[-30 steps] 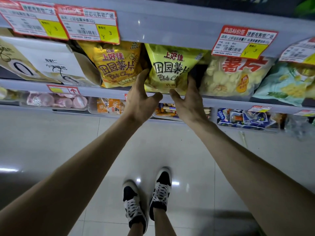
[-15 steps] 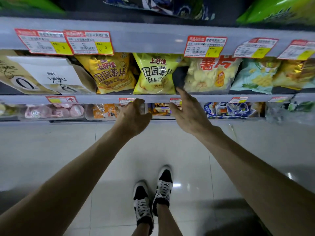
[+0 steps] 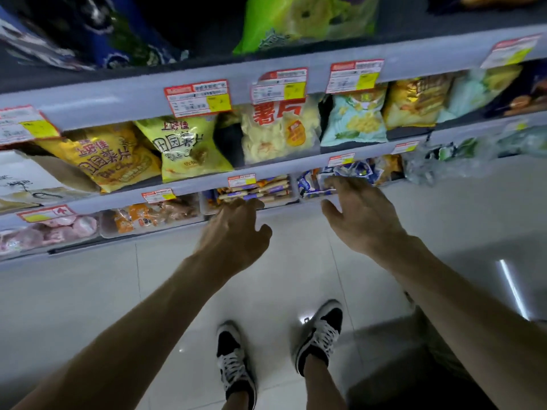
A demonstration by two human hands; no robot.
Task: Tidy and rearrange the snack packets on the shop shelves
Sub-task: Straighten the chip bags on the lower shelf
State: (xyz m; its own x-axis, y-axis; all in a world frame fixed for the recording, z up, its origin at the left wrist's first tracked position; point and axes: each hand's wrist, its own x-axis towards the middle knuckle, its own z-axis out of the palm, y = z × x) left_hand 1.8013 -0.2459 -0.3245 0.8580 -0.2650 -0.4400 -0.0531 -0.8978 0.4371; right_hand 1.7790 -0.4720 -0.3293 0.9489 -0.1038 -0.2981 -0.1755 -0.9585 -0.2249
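Head view, down at near shelves [image 3: 266,182]

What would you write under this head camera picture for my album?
Two bare hands, left hand and right hand, reach empty toward the bottom grey shop shelf, below yellow crisp bags.

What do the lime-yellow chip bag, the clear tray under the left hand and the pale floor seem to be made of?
Lime-yellow chip bag: likely thin printed plastic film, creased and puffed. Clear tray: apparently see-through rigid plastic, as stick packets show through its wall. Pale floor: probably glazed tile, with grout lines and bright light reflections.
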